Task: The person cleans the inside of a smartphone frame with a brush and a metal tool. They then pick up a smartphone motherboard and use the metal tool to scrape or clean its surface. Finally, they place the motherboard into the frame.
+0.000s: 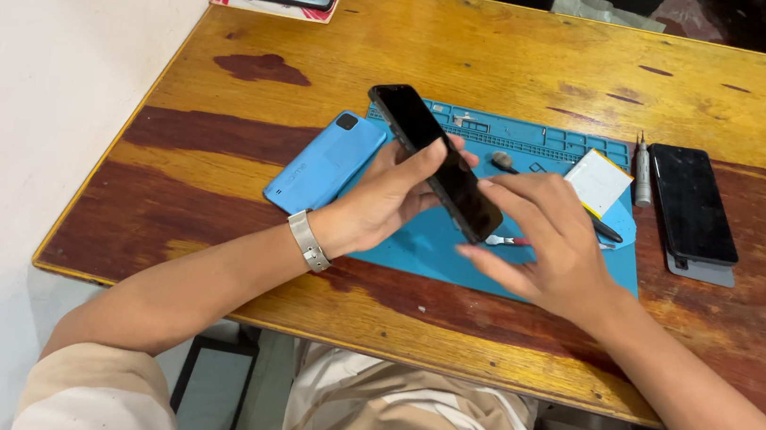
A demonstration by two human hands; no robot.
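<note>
Item, far left: blue back cover [325, 163], flat on the wooden table [532, 60], beside the blue repair mat [455, 251].
Item: your left hand [385, 196], closed around the black phone [434, 161], tilted above the mat.
Item: your right hand [547, 237], fingers loosely spread at the phone's lower end, gripping nothing.
Step, judged: handling the opened phone; next calls for a steady hold.
Item, right: white battery [598, 181], screwdriver [643, 171], second dark phone [692, 205].

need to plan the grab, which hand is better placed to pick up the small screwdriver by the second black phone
Likely the right hand: it rests open on the same side as the screwdriver, while the left hand grips the black phone.
</note>
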